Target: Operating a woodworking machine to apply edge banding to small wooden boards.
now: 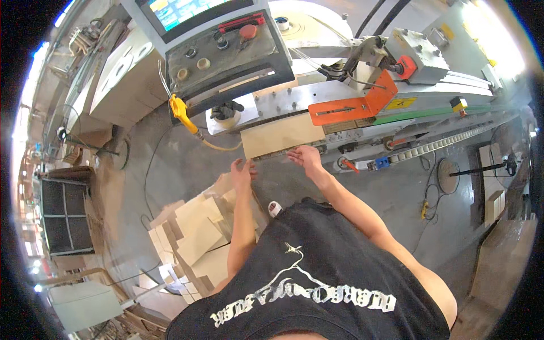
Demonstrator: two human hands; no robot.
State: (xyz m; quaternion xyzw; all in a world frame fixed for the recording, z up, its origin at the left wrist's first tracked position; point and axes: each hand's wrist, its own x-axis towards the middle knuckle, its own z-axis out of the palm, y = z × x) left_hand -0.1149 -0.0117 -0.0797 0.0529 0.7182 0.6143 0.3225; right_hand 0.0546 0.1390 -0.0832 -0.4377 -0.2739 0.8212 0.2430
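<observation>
A flat, light tan board (282, 136), wood-like and rectangular, lies along the front edge of the machine, its right end beside the orange metal guard (342, 110). Just below the board's near left corner is my left hand (243, 172), fingers apart and nothing in them. My right hand (306, 159) is at the near edge of the board, further right. Its fingers are loosely stretched toward the left, close to that edge; whether they touch it I cannot tell.
A stack of similar tan boards (198, 235) sits low at the left. Above the machine's left end stands a control panel (221, 54) with knobs, a red button and a screen. A yellow air gun (180, 110) hangs from it. A cable chain (433, 144) runs off to the right.
</observation>
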